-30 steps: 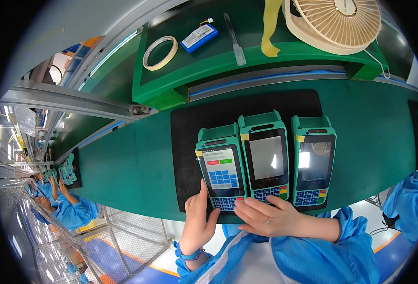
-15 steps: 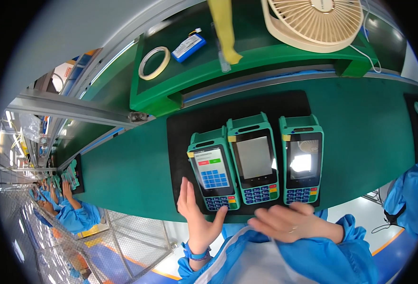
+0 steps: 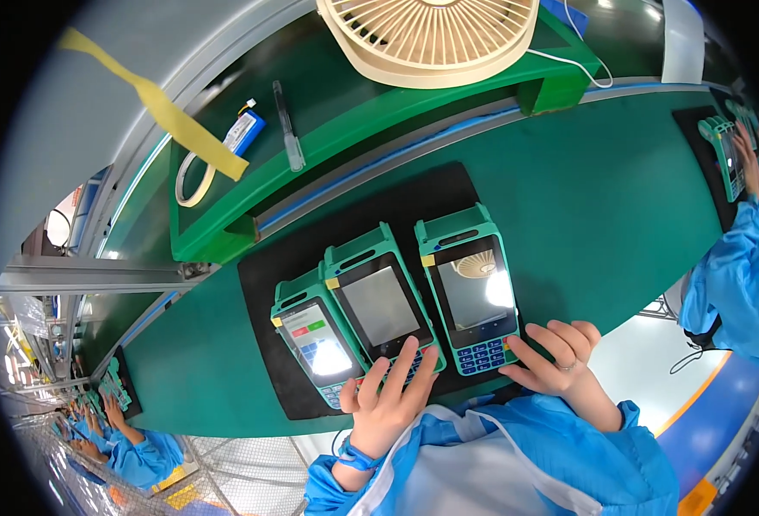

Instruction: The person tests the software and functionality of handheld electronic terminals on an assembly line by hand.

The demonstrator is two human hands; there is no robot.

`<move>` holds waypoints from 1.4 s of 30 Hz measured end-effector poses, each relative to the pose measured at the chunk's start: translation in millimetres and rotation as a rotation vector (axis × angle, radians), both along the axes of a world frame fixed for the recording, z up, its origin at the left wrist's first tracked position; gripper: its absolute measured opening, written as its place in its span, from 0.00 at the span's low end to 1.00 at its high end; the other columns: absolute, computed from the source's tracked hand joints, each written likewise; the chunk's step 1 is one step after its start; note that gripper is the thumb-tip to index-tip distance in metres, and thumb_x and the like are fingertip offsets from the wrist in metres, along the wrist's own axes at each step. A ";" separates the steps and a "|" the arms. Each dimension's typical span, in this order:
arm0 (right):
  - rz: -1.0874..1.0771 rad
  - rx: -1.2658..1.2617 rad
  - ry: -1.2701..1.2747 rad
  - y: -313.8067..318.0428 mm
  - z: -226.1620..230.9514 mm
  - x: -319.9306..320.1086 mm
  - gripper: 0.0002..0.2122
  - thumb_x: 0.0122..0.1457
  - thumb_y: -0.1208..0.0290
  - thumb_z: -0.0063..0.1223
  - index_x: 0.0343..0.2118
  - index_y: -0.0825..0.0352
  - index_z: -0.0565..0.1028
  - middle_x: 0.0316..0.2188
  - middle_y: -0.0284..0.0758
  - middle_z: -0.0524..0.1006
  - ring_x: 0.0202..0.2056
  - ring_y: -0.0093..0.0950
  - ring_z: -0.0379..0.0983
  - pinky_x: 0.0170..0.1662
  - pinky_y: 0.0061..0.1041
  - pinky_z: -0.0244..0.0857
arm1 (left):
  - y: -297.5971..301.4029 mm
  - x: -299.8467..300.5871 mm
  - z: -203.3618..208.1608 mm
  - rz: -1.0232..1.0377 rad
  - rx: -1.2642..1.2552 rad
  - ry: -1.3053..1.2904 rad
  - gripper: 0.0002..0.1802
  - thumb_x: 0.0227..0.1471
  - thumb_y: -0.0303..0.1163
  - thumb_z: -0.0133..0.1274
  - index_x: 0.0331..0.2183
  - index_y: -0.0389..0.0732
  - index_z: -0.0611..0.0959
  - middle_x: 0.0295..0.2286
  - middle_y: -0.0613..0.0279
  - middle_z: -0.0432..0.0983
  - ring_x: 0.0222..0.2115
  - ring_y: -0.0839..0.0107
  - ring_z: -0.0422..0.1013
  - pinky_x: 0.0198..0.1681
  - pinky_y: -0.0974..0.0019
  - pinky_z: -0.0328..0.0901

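Note:
Three green handheld payment terminals lie side by side, face up, on a black mat (image 3: 263, 297). The left terminal (image 3: 298, 320) has a lit screen with coloured buttons. A plain grey screen shows on the middle terminal (image 3: 375, 301). The right terminal (image 3: 468, 297) has a dark screen reflecting the fan and a bright light. My left hand (image 3: 388, 397) is open, fingers spread over the middle terminal's keypad and partly hiding it. Beside the right terminal's lower right corner is my right hand (image 3: 560, 359), open, with thumb and forefinger at the keypad edge.
A green shelf (image 3: 336, 142) behind the bench holds a beige fan (image 3: 431, 39), a pen (image 3: 285, 125), a blue battery pack (image 3: 243, 133) and a tape roll (image 3: 192, 199). A yellow strip (image 3: 169, 112) hangs in front. Co-workers in blue sit right (image 3: 728, 284) and left (image 3: 143, 456).
The view has swung right. My left hand has moved from beside the left terminal onto the middle terminal's keypad. My right hand has shifted to the right terminal's lower right corner.

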State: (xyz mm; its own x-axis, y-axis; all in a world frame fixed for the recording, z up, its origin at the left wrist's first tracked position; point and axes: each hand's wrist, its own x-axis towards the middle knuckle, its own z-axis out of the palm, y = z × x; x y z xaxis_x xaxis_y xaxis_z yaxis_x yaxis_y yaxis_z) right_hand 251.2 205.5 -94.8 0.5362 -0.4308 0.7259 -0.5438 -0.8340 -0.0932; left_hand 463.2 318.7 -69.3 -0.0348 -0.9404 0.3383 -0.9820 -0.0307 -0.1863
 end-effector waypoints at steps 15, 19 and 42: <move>0.017 0.048 0.021 -1.3 -2.4 1.4 0.18 0.42 0.53 0.58 0.36 0.53 0.77 0.36 0.28 0.73 0.37 0.26 0.66 0.39 0.27 0.55 | 11.9 3.1 4.2 0.124 -0.013 0.197 0.22 0.37 0.48 0.61 0.39 0.60 0.80 0.48 0.70 0.68 0.52 0.63 0.50 0.56 0.54 0.32; 0.021 0.074 0.022 -2.5 -3.7 0.3 0.20 0.43 0.52 0.57 0.39 0.54 0.75 0.37 0.30 0.73 0.38 0.28 0.67 0.39 0.28 0.56 | 22.9 28.9 9.2 0.336 -0.176 0.516 0.49 0.32 0.38 0.64 0.55 0.34 0.59 0.56 0.44 0.52 0.57 0.46 0.43 0.57 0.50 0.36; 0.066 0.264 0.034 -1.8 17.0 0.8 0.24 0.41 0.48 0.58 0.41 0.57 0.74 0.42 0.35 0.70 0.43 0.34 0.64 0.45 0.33 0.51 | 8.9 24.0 13.4 0.343 -0.246 0.736 0.41 0.36 0.26 0.60 0.54 0.38 0.62 0.55 0.43 0.51 0.56 0.48 0.45 0.56 0.50 0.39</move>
State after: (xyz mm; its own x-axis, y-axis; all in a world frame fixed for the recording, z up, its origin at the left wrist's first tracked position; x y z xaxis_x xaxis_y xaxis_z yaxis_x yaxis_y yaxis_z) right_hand 252.0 203.7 -77.8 0.5918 -0.5660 0.5740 -0.4957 -0.8170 -0.2946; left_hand 487.1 327.6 -55.8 0.5481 -0.7555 0.3588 -0.7790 -0.3048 0.5479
